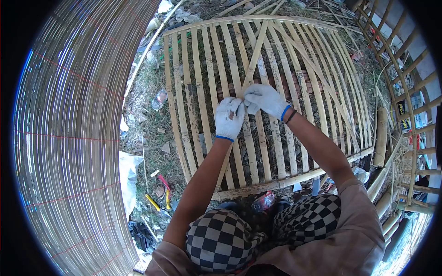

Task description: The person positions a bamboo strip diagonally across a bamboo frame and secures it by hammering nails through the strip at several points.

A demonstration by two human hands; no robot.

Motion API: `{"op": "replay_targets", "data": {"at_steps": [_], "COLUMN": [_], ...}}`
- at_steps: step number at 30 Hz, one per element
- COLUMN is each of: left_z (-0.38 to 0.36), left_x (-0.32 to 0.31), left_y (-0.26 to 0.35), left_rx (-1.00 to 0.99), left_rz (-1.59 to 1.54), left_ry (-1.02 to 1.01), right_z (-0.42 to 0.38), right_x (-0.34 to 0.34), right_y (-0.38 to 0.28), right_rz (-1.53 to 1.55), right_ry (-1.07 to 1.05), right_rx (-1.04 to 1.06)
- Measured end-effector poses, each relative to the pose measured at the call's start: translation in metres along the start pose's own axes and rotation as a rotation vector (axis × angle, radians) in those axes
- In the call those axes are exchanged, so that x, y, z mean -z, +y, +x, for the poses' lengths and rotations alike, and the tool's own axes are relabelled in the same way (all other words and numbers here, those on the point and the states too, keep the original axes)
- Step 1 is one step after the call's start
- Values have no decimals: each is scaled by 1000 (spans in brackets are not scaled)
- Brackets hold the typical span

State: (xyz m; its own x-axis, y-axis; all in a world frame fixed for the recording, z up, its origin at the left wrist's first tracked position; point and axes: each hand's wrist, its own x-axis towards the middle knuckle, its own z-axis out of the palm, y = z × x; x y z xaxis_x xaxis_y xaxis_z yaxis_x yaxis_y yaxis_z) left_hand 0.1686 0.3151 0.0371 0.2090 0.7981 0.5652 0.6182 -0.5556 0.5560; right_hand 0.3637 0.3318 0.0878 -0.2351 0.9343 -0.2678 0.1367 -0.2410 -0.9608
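Observation:
A panel of pale bamboo slats [262, 188] lies across the ground in front of my knees. One diagonal bamboo strip [257, 48] crosses it from the top rail down to where my hands meet; another diagonal strip [317, 71] slants to the right. My left hand [229, 117], in a white glove with a blue cuff, is closed near the panel's middle. Touching or nearly touching it, my right hand [266, 101] is gloved the same way, its fingers pinched together over the diagonal strip. Whatever lies between the fingertips is too small and hidden to name.
A tall blind of thin sticks [73, 115] stands at the left. Beside it lie a yellow-handled tool [152, 202], a plastic bottle [159, 100] and white plastic sheeting [130, 175]. At right are a bamboo lattice [399, 69] and a thick bamboo pole [381, 133].

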Motion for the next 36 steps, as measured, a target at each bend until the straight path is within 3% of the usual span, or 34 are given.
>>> {"op": "replay_targets", "data": {"at_steps": [2,5,8,17,23,26,30,33,35,36], "left_z": [3,5,7,10,11,10,10,11,15,11], "left_x": [1,2,4,0,-4,-2,-7,-7,-5,-12], "left_y": [2,4,6,3,0,4,-4,-5,4,-2], "left_rx": [9,44,90,118,88,101,54,6,-13,-2], "left_rz": [-50,-41,-13,19,69,53,63,48,74,56], "left_ry": [15,6,-21,-2,-16,-15,10,21,59,90], "right_z": [-4,4,9,10,10,8,-33,-113,-193,-229], "right_x": [-4,-9,-11,-17,-15,-13,8,52,63,69], "right_y": [-9,3,12,10,9,7,-14,-15,-20,3], "right_rz": [-167,-558,-672,-827,-741,-718,-536,-585,-618,-613], "right_ry": [89,228,274,335,304,262,402,586,697,768], "right_rx": [65,452,527,558,563,503,406,353,63,25]}}
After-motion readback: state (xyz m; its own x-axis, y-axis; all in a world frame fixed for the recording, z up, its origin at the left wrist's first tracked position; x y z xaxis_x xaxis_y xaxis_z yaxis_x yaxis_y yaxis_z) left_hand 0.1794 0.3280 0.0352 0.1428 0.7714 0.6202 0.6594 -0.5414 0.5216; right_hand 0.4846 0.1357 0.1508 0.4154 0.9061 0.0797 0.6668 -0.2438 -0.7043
